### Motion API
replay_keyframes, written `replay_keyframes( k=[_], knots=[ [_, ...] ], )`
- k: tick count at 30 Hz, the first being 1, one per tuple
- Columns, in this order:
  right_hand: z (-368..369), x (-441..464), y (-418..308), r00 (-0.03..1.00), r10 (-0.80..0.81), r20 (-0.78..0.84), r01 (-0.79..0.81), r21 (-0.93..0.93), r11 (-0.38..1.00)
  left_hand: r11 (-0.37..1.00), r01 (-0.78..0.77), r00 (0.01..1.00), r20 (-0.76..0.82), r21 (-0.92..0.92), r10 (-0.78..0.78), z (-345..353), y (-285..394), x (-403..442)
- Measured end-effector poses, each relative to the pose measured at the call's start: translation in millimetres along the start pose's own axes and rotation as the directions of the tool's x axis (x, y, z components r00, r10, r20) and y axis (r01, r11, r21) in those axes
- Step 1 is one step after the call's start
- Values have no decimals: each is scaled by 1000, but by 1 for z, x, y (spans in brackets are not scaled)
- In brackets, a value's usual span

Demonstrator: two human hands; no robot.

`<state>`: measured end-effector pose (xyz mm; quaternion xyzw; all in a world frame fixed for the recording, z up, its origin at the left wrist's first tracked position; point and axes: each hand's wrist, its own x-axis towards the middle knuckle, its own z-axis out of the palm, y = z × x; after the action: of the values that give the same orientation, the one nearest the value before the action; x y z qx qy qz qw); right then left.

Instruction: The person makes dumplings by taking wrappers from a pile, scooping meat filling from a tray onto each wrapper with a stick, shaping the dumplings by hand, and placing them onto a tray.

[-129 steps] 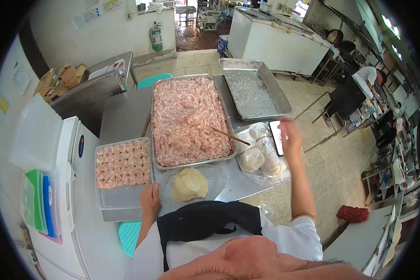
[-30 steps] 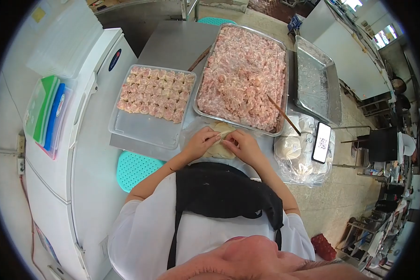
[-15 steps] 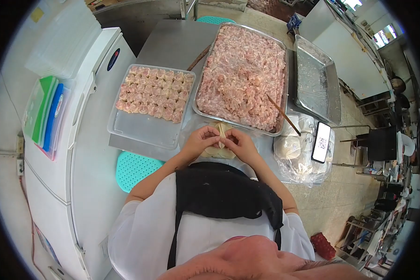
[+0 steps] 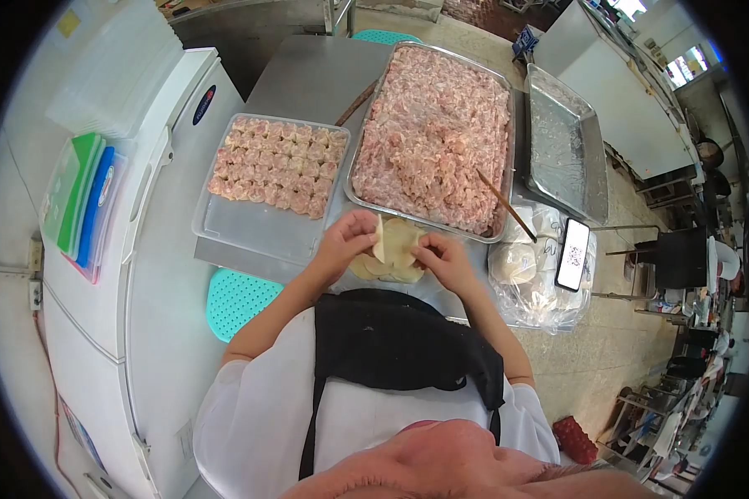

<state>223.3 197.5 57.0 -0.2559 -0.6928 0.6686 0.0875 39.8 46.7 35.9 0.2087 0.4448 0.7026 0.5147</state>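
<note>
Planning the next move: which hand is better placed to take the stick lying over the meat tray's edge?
Probably the right hand: it is nearer the stick, though its fingertips are at the dough stack. The left hand is farther off and holds a dough sheet.

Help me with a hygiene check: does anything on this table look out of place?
Yes: the black-edged phone with a lit white screen lies on the clear plastic bag of pale round lumps, near the rectangular metal tray of pink minced meat. A phone seems odd among food. I see no obvious spill.
</note>
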Motion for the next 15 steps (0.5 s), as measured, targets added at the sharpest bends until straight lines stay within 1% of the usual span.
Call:
replay_keyframes(
  k=[2,4,6,7,9,10,12,13,15],
  knots=[
    [15,1,-12,1000,-20,7,20,13,1000,993,29,999,34,116,-33,15,1,0],
    [19,3,-17,999,-41,17,40,24,999,995,13,998,61,101,-19,19,-3,3],
    [20,4,-19,982,-186,-8,177,-275,945,995,33,999,33,92,-36,22,-4,5],
    [18,5,-16,982,-188,-5,179,-277,944,995,30,999,31,91,-33,23,-3,5],
    [15,8,-10,992,-118,-38,113,-103,988,998,-9,999,51,54,6,26,-1,3],
    [15,8,-9,992,-118,-38,113,-103,988,998,-9,999,52,54,6,27,-1,2],
    [15,6,-10,997,-76,-27,78,59,995,986,-64,991,122,151,46,28,0,1],
    [15,7,-9,997,-75,-26,76,58,995,987,-64,992,121,149,46,28,-1,2],
    [15,9,-8,998,-61,-17,63,78,995,995,1,999,39,103,-5,25,-6,5]
  ],
)
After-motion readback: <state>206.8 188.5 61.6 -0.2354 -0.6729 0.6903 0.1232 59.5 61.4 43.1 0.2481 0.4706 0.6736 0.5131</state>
